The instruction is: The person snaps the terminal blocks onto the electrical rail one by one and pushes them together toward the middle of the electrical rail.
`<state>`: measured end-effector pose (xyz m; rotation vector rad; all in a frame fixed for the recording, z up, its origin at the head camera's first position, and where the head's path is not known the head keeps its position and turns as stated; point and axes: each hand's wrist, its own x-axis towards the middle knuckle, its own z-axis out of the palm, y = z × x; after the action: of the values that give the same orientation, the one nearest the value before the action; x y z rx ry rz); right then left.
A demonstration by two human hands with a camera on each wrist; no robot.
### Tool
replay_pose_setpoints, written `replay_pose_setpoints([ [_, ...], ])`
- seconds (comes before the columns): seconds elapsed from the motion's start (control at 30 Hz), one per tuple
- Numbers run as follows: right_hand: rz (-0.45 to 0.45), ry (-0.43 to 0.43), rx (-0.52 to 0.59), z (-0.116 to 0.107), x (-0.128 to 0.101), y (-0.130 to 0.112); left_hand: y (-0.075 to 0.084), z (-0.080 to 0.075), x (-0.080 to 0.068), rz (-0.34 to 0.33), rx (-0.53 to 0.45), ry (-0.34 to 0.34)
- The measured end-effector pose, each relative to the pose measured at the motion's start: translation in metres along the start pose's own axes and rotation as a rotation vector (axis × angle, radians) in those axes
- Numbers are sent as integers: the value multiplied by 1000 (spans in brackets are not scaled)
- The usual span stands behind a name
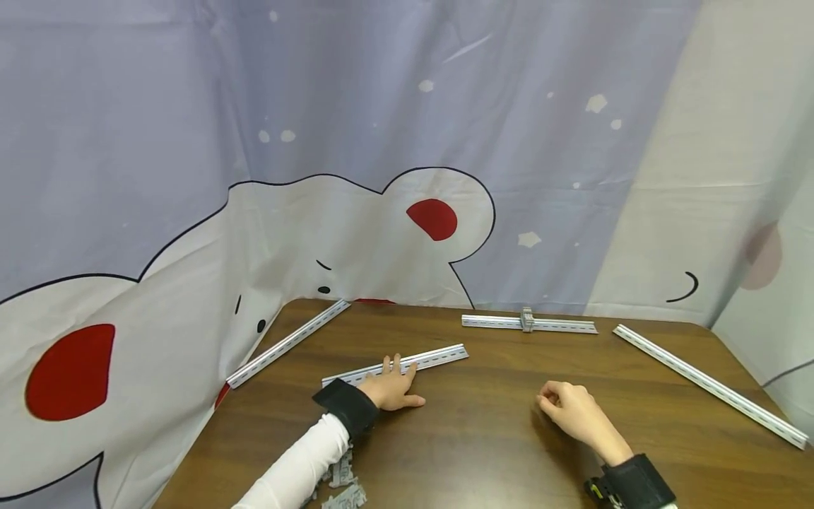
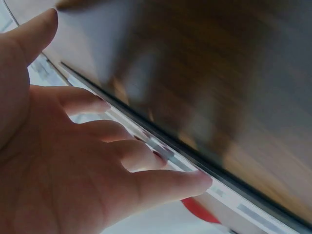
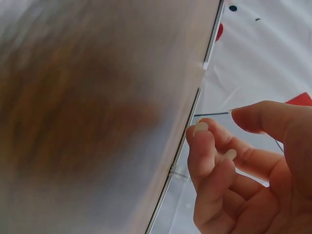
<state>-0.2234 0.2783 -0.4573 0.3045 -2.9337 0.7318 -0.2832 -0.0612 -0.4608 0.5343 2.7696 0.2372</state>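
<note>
Left hand (image 1: pixel 391 391): grip splayed, nothing grasped, fingers touching the slotted DIN rail (image 1: pixel 439 358), left of centre on the tabletop (image 1: pixel 470 442); uneven pressure could probably skid or pivot it (straight ridged metal, smooth wood grain). Right hand (image 1: pixel 577 411): grip loosely half-curled, holding nothing.
</note>
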Motion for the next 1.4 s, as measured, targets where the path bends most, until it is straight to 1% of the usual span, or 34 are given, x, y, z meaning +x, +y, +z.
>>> replay_pose_setpoints([
  [0.13, -13, -25, 13, 3, 0, -5, 18, 3, 3, 25, 8, -24],
  [0.23, -16, -31, 20, 4, 0, -9, 30, 4, 7, 47, 24, -28],
  [0.37, -33, -45, 28, 5, 2, -16, 44, 4, 12, 60, 58, -34],
  [0.53, -85, -57, 13, 8, 7, -28, 59, 5, 14, 66, 88, -35],
  [0.7, -79, -66, -8, 11, 13, -41, 74, 8, 13, 82, 119, -31],
  [0.9, -54, -101, -48, 14, 16, -53, 87, 14, 15, 107, 150, -19],
  [1.0, -39, -105, -64, 16, 16, -56, 92, 15, 16, 118, 165, -15],
  [1.23, -28, -79, -121, 20, 17, -54, 102, 15, 18, 136, 166, -30],
  [1.4, -14, -78, -119, 20, 17, -52, 112, 17, 20, 152, 192, -26],
])
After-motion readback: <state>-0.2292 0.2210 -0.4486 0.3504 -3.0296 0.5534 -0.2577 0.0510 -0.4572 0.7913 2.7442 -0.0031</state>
